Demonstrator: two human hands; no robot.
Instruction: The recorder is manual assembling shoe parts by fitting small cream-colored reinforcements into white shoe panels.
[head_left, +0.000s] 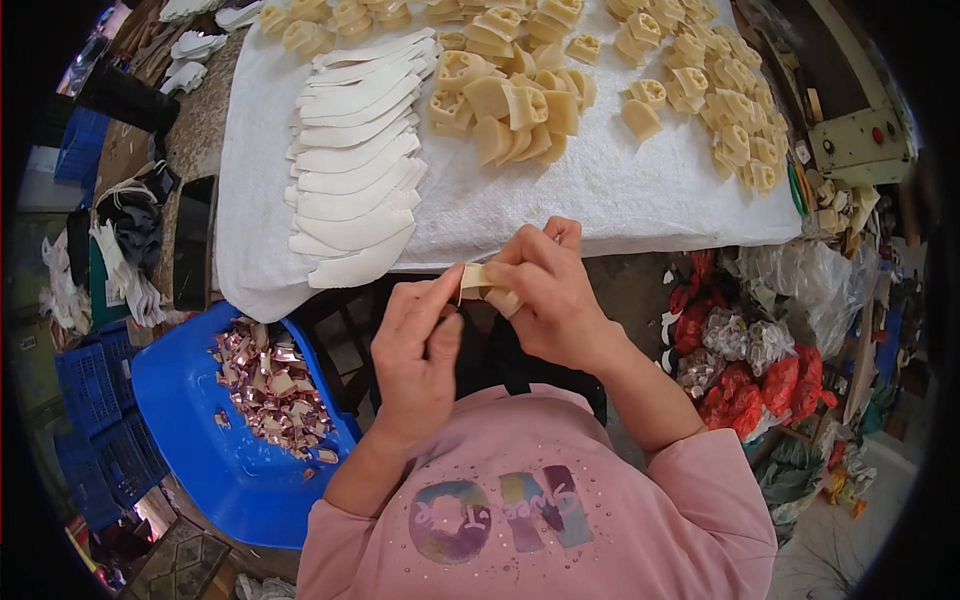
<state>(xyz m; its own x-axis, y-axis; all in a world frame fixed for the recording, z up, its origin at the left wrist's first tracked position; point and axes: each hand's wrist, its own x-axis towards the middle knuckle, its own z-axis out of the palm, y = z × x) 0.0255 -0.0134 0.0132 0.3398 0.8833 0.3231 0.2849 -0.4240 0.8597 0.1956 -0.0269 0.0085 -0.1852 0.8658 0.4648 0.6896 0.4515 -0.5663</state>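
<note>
Just off the table's near edge, my right hand point(555, 300) grips a small cream plastic shoe heel point(503, 300), its fingers curled around it. A pale strip point(473, 281) lies along the piece between both hands. My left hand point(418, 350) is closed against the other end, fingertips pressed to the pale strip, the thumb a little blurred. On the table, white curved cover pieces point(355, 200) lie overlapped in a row ahead of my left hand. Beyond my right hand sits a pile of cream heels point(515, 105).
A white woven sheet point(600, 215) covers the table. More cream heels point(735, 120) spread along its right side. At my left stands a blue tub point(190, 400) with shiny scraps point(275, 390). Red plastic bags point(770, 390) lie at right. A dark phone-like slab point(196, 240) lies left of the sheet.
</note>
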